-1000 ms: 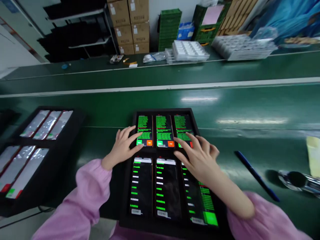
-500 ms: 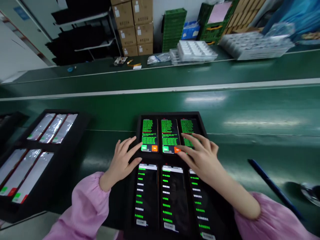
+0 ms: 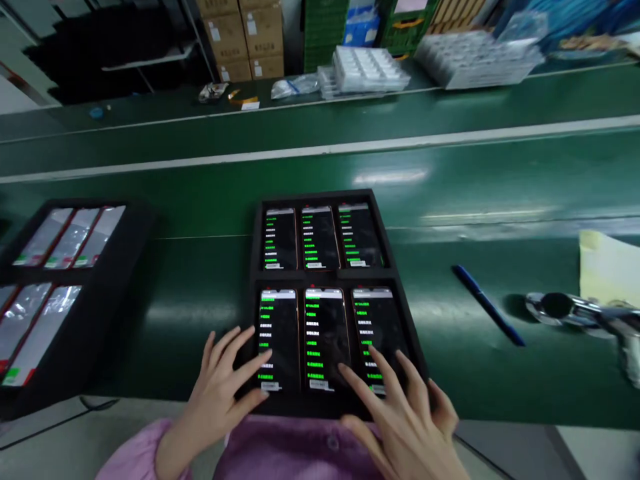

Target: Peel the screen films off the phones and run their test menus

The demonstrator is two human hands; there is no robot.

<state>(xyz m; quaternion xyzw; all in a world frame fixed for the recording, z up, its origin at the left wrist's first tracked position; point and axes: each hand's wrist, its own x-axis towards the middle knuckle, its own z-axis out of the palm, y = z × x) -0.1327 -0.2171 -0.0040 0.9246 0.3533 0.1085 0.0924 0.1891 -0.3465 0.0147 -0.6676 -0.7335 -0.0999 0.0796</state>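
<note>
A black tray (image 3: 327, 275) holds several phones in two rows, all with lit dark screens and lists of green and white text. Over the front-left phone (image 3: 287, 333) is my left hand (image 3: 223, 377), its fingers spread and its index fingertip at the screen. My right hand (image 3: 403, 413) has its fingers apart over the front-right part of the tray. One of its fingertips is at the front-middle phone (image 3: 327, 333), another over the front-right phone (image 3: 387, 320). Neither hand holds anything.
A second black tray (image 3: 107, 293) with film-covered phones lies at left. On the right are a blue pen (image 3: 487, 305), a shiny metal object (image 3: 590, 313) and yellow paper (image 3: 610, 267). Clear plastic trays (image 3: 370, 70) and cardboard boxes (image 3: 263, 30) are at the back.
Both hands have moved from the back row down to the front row. Back-row screens changed from green text with green and orange buttons to lists. The view has shifted, showing more at right.
</note>
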